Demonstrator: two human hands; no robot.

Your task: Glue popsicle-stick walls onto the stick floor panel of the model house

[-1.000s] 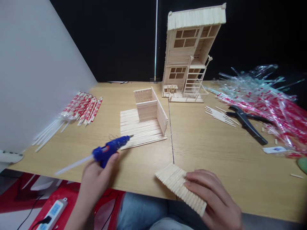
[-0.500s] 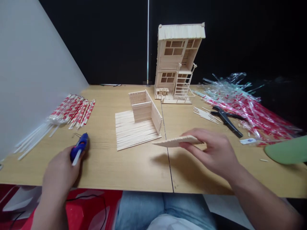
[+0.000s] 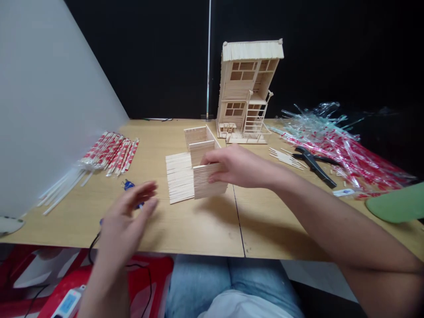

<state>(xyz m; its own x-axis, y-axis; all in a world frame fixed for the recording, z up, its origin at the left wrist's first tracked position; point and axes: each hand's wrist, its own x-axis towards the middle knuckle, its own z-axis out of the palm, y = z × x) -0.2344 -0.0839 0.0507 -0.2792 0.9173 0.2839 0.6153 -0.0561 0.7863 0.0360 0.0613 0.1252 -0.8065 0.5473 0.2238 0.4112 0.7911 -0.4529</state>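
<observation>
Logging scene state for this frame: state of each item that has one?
left hand: open, empty
right hand: closed on panel
stick panel: held upright
glue gun: set down, partly hidden
stick base: partly walled
model house: standing
black cutting tool: lying, handles spread
wrapped sticks: bundled
plastic wrappers: loose heap

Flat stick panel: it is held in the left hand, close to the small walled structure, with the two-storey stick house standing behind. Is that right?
No, the hand is wrong. The head view shows the right hand holding the flat stick panel; the left hand is open. The panel is close to the small walled structure, with the two-storey stick house standing behind.
</observation>
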